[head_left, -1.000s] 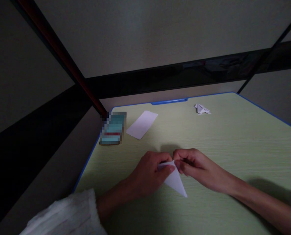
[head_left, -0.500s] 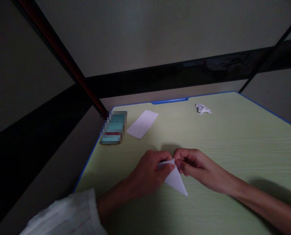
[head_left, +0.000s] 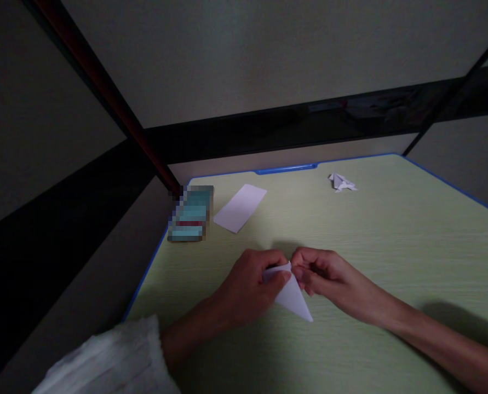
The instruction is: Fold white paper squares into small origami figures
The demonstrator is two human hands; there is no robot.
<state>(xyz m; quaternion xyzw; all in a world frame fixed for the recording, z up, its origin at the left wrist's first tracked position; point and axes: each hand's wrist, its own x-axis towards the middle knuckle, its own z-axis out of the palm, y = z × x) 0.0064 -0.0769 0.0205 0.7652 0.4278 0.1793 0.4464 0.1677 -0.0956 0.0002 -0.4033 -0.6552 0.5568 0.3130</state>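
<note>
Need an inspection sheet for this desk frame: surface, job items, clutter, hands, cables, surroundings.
Surface: pale green table, blue edging, dim light.
Job's things: folded white paper, pointed tip toward the person, pinched at its top.
Clutter: white paper strip; small folded paper figure; pixelated teal object at the left edge.
Grippers: left hand and right hand both grip the paper.
Cables: nothing seen.
Surroundings: plain wall, dark beams, white sleeve.

Person's left hand [head_left: 250, 287] and right hand [head_left: 329, 276], both bare, without rings or watch visible. Left forearm emerges from a white, soft-textured, ribbed sleeve [head_left: 112, 361] pushed back from the wrist; right forearm bare to the frame edge.
</note>
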